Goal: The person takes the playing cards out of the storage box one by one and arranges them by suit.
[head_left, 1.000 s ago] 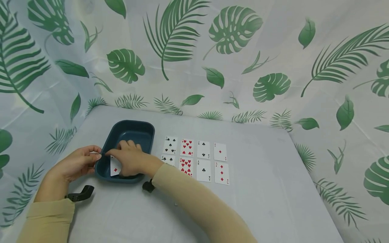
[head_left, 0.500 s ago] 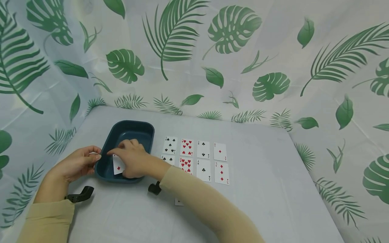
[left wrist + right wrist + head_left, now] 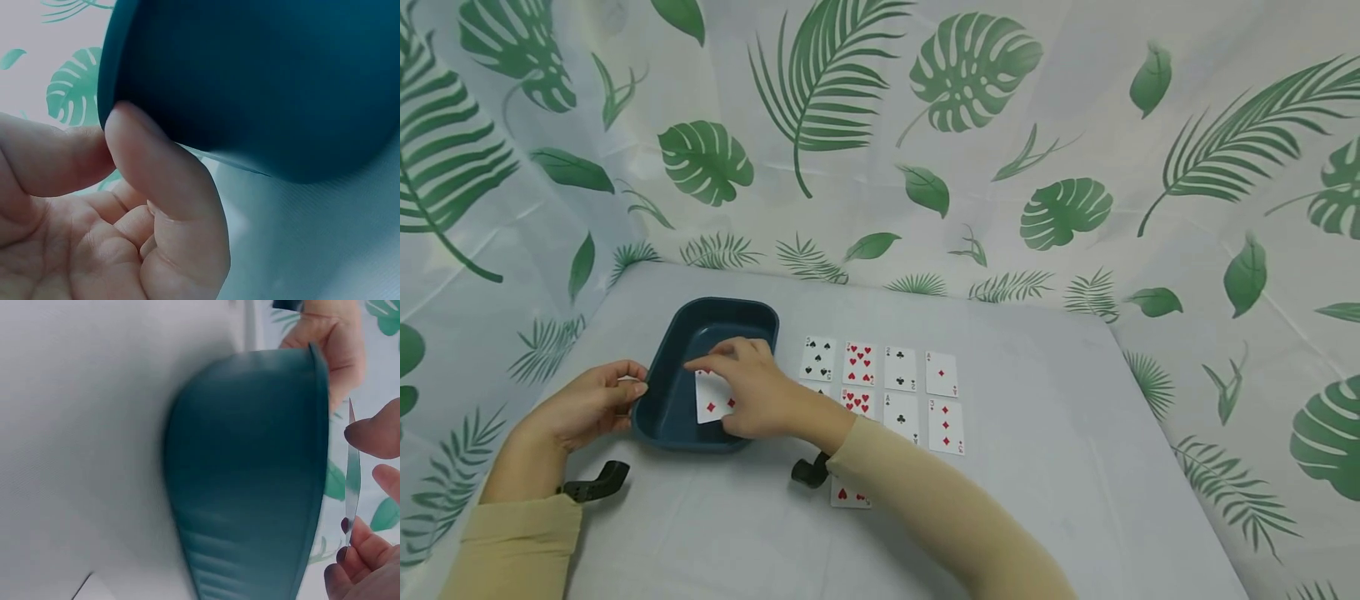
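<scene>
At the left of the table, my left hand (image 3: 595, 398) pinches the near-left rim of a dark blue tray (image 3: 658, 367). Thumb and index finger meet at that rim in the left wrist view. Over the tray, my right hand (image 3: 756, 393) holds a playing card (image 3: 709, 402) with red diamonds, its face partly covered by the fingers. In the right wrist view the card (image 3: 353, 481) appears edge-on between thumb and fingers, just above the tray's rim. The forearm hides part of the table.
Face-up playing cards lie in two rows right of the tray, among them a two of clubs (image 3: 900, 369) and a three of diamonds (image 3: 946, 427). A hearts card (image 3: 850, 497) shows partly beneath the right forearm. Leaf-printed cloth (image 3: 850, 192) walls the back and sides.
My right hand has moved right across the tray with the diamonds card, showing more of its face. The hearts card has come into view below the forearm. My left hand stays at the rim.
</scene>
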Demonstrator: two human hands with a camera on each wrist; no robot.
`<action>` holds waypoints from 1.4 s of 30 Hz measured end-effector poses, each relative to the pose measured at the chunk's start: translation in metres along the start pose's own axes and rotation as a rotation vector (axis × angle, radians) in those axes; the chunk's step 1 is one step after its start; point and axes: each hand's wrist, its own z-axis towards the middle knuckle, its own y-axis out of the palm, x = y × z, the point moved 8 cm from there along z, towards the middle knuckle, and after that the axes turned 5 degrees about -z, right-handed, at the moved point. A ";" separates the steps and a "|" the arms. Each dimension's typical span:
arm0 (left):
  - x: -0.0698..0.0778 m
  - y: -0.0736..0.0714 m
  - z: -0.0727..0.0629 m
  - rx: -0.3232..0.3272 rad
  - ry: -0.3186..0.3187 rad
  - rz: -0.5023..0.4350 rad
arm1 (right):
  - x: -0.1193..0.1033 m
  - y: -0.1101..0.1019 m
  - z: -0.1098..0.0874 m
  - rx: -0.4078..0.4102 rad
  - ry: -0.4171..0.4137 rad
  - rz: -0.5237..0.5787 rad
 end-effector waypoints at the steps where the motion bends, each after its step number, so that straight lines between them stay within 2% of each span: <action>1: 0.000 0.000 0.000 -0.001 0.002 -0.003 | 0.001 -0.001 -0.003 0.004 -0.003 0.009; 10: -0.001 -0.001 -0.001 -0.006 0.018 0.003 | 0.010 -0.015 -0.037 0.028 -0.019 0.083; 22: -0.003 -0.003 -0.001 0.003 0.017 0.017 | 0.028 -0.028 -0.076 0.020 0.016 0.135; 35: -0.003 -0.001 0.001 -0.005 0.015 0.017 | 0.073 -0.014 -0.132 0.037 0.110 0.244; 42: -0.002 -0.001 0.002 -0.007 0.021 0.018 | 0.091 -0.011 -0.163 0.063 0.167 0.253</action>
